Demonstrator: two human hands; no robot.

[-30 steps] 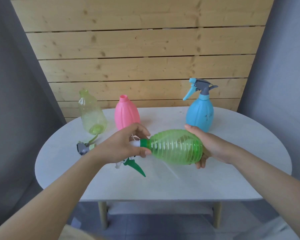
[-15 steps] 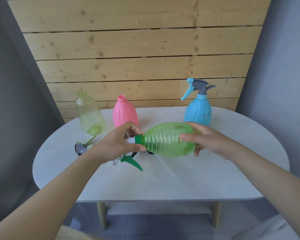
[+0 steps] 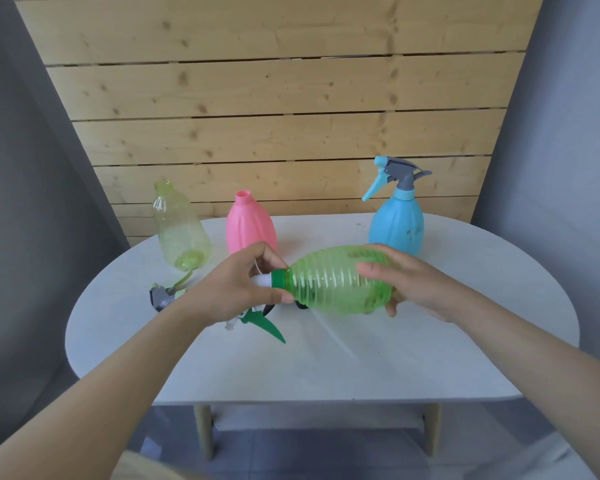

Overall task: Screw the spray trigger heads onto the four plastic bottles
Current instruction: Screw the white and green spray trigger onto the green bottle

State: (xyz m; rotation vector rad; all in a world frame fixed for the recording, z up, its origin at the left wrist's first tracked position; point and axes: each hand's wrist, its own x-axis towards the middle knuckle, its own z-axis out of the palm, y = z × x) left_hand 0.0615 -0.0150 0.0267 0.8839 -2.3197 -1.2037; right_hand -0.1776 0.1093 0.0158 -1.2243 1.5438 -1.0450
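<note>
I hold a ribbed green bottle (image 3: 329,284) on its side above the table. My left hand (image 3: 232,289) grips its green-and-white trigger head (image 3: 272,280) at the neck; the green trigger lever (image 3: 267,325) hangs below. My right hand (image 3: 409,282) wraps the bottle's base, fingers over the top and thumb under. A blue bottle (image 3: 397,225) with its grey-and-blue head on stands at the back right. A pink bottle (image 3: 248,226) and a clear yellowish bottle (image 3: 179,230) stand headless at the back left.
A loose grey trigger head (image 3: 161,296) with a green tube lies on the white oval table (image 3: 326,368), left of my left wrist. A wooden plank wall rises behind. The table's front edge lies under my forearms.
My right hand has shifted round the green bottle's base, from cupping it behind to fingers over the top. The bottle has risen a little. My left hand keeps its grip on the head.
</note>
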